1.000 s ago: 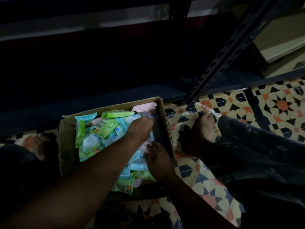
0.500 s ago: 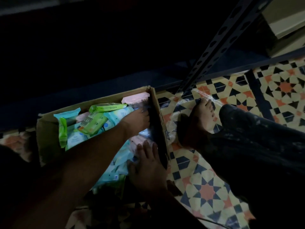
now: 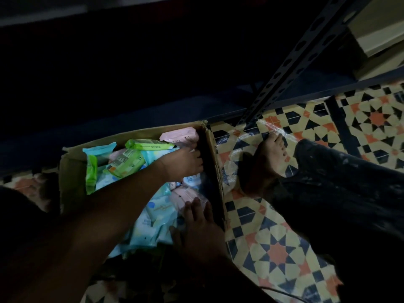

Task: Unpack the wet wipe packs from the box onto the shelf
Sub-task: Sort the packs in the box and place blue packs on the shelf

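An open cardboard box (image 3: 135,133) stands on the tiled floor, full of wet wipe packs. Among them are a green pack (image 3: 148,145), a pink pack (image 3: 179,133) at the far right corner, and light blue packs (image 3: 153,217) nearer me. My left hand (image 3: 183,162) reaches across the box, its fingers curled down among the packs by the right wall; its grip is hidden. My right hand (image 3: 196,221) lies flat, fingers apart, on the packs at the near right. The dark low shelf (image 3: 131,110) runs just behind the box.
A perforated metal shelf upright (image 3: 290,62) rises to the right of the box. My bare foot (image 3: 271,156) and dark trouser leg (image 3: 338,182) rest on the patterned tiles (image 3: 277,252) beside it. Cardboard cartons (image 3: 380,33) sit at the upper right. The light is very dim.
My left hand has moved from the middle of the packs to the box's right wall. My right hand has turned so its fingers point away from me. The view has shifted.
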